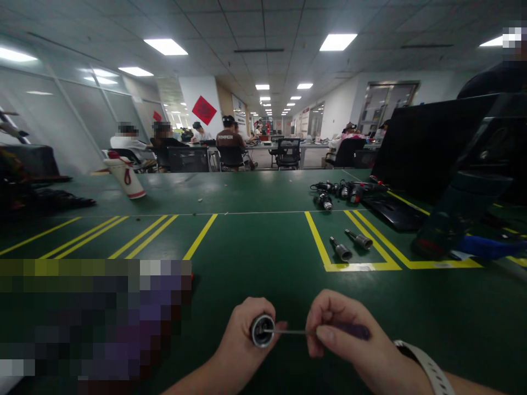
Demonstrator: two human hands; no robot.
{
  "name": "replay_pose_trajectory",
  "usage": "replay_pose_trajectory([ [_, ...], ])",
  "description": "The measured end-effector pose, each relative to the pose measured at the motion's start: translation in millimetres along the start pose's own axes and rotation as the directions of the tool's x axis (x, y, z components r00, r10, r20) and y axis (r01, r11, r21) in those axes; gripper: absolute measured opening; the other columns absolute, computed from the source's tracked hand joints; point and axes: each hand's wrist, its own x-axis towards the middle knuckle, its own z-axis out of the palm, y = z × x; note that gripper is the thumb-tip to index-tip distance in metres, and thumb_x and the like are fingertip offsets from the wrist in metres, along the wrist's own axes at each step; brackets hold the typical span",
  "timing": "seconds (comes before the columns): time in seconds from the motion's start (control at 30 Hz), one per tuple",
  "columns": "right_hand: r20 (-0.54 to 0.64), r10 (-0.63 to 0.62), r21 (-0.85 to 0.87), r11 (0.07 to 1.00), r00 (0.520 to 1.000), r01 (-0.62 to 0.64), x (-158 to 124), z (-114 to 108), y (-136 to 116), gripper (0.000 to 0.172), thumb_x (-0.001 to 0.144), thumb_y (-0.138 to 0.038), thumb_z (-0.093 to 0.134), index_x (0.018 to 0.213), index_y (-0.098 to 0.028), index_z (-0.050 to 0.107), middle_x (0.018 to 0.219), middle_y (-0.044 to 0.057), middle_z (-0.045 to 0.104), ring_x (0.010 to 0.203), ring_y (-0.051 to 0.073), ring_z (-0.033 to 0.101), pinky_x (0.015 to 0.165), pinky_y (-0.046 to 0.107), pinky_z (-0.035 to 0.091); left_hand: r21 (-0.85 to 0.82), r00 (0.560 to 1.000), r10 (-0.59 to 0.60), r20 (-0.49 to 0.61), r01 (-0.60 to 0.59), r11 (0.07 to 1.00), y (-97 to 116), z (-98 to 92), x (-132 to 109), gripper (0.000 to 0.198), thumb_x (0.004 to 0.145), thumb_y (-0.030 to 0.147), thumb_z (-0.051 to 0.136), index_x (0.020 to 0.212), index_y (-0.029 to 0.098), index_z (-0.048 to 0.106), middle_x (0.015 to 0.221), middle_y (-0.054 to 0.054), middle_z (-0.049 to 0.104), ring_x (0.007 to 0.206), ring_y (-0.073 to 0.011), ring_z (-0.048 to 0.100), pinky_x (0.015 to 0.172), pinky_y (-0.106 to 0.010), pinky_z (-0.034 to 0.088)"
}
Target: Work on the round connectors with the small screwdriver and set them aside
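Observation:
My left hand (242, 334) is wrapped round a cup-shaped metal bit (253, 341), its round open end facing me. In my right hand (349, 329) is a screwdriver with a dark purple handle (357, 331), gripped between thumb and fingers. Its thin metal shaft (290, 331) runs level to the left, and its tip reaches into the mouth of the bit; what it touches inside is too dark to tell. Beyond my right hand, two similar metal bits with narrow shanks, one nearer (341, 251) and one farther (361, 240), lie inside a yellow-taped box.
Yellow tape lines mark the green table (255, 247). A pixelated area hides the lower left. Black tools with cords (343, 190) lie at the back right near a dark tumbler (461, 214) and monitor (428, 142). A white cup (128, 176) stands back left. People sit beyond.

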Motion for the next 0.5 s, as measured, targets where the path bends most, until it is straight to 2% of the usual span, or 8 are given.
replay_pose_trajectory([
  [0.03, 0.007, -0.024, -0.144, 0.989, 1.0, 0.025, -3.3, 1.9, -1.2, 0.008, 0.08, -0.026, 0.058, 0.08, -0.017, 0.058, 0.069, 0.004, 0.063, 0.063, 0.015, 0.058, 0.059, 0.027, 0.046, 0.035, 1.0, 0.013, -0.006, -0.013, 0.999, -2.0, 2.3, -0.4, 0.02, 0.069, 0.023, 0.068, 0.053, 0.02, 0.055, 0.055, 0.002, 0.055, 0.055, -0.0143, 0.05, 0.053, -0.024, 0.037],
  [0.1, 0.026, -0.11, -0.413, 0.904, 0.994, 0.111, -9.5, 5.5, -4.8, 0.004, 0.078, -0.015, 0.055, 0.078, -0.018, 0.058, 0.072, 0.005, 0.063, 0.066, 0.016, 0.058, 0.061, 0.028, 0.046, 0.095, 0.999, 0.048, -0.002, -0.047, 0.994, -5.5, 5.9, -1.1, 0.021, 0.07, 0.022, 0.065, 0.053, 0.02, 0.053, 0.056, 0.001, 0.056, 0.056, -0.0146, 0.051, 0.053, -0.024, 0.037],
  [0.13, 0.045, -0.152, -0.499, 0.853, 0.987, 0.154, -12.1, 7.3, -6.8, 0.009, 0.077, -0.011, 0.054, 0.078, -0.018, 0.058, 0.074, 0.004, 0.063, 0.068, 0.016, 0.058, 0.063, 0.028, 0.046, 0.123, 0.998, 0.064, 0.006, -0.064, 0.99, -6.9, 7.1, -1.3, 0.02, 0.071, 0.021, 0.064, 0.054, 0.02, 0.053, 0.057, 0.001, 0.057, 0.056, -0.0148, 0.051, 0.054, -0.024, 0.038],
  [0.2, 0.087, -0.191, -0.562, 0.801, 0.978, 0.207, -15.4, 10.6, -10.0, 0.016, 0.074, -0.005, 0.052, 0.08, -0.019, 0.058, 0.075, 0.004, 0.062, 0.069, 0.016, 0.058, 0.065, 0.027, 0.046, 0.179, 0.995, 0.095, 0.029, -0.099, 0.979, -8.9, 8.3, -1.3, 0.019, 0.072, 0.019, 0.061, 0.055, 0.02, 0.051, 0.056, 0.001, 0.056, 0.057, -0.0151, 0.051, 0.054, -0.025, 0.038],
  [0.27, 0.095, -0.179, -0.562, 0.802, 0.979, 0.201, -16.2, 12.5, -11.0, 0.016, 0.074, -0.004, 0.05, 0.08, -0.018, 0.058, 0.075, 0.004, 0.062, 0.07, 0.015, 0.057, 0.066, 0.027, 0.046, 0.222, 0.991, 0.124, 0.048, -0.131, 0.966, -9.8, 8.5, -1.2, 0.02, 0.072, 0.019, 0.059, 0.055, 0.02, 0.048, 0.055, 0.001, 0.055, 0.056, -0.0153, 0.051, 0.054, -0.025, 0.037],
  [0.37, 0.05, -0.056, -0.513, 0.855, 0.997, 0.074, -13.4, 12.0, -8.1, 0.009, 0.078, -0.011, 0.051, 0.078, -0.017, 0.058, 0.075, 0.006, 0.062, 0.071, 0.017, 0.057, 0.067, 0.03, 0.045, 0.232, 0.988, 0.142, 0.056, -0.151, 0.961, -10.0, 7.9, -1.2, 0.021, 0.074, 0.019, 0.057, 0.056, 0.02, 0.046, 0.055, 0.001, 0.054, 0.056, -0.0151, 0.051, 0.054, -0.025, 0.037],
  [0.43, 0.02, 0.068, -0.383, 0.922, 0.998, -0.055, -9.9, 10.5, -3.7, 0.008, 0.081, -0.02, 0.052, 0.078, -0.016, 0.058, 0.075, 0.007, 0.063, 0.07, 0.018, 0.057, 0.065, 0.031, 0.044, 0.221, 0.989, 0.138, 0.044, -0.144, 0.965, -10.1, 7.5, -1.6, 0.021, 0.074, 0.019, 0.057, 0.057, 0.02, 0.045, 0.055, 0.002, 0.054, 0.055, -0.0146, 0.05, 0.053, -0.024, 0.037],
  [0.5, 0.012, 0.154, -0.179, 0.972, 0.988, -0.149, -6.4, 9.6, 1.7, 0.014, 0.082, -0.029, 0.055, 0.077, -0.016, 0.057, 0.074, 0.006, 0.063, 0.068, 0.017, 0.056, 0.062, 0.03, 0.044, 0.211, 0.99, 0.138, 0.029, -0.141, 0.967, -10.4, 7.4, -2.0, 0.02, 0.074, 0.019, 0.057, 0.058, 0.02, 0.045, 0.056, 0.002, 0.054, 0.055, -0.0143, 0.05, 0.053, -0.024, 0.037],
])
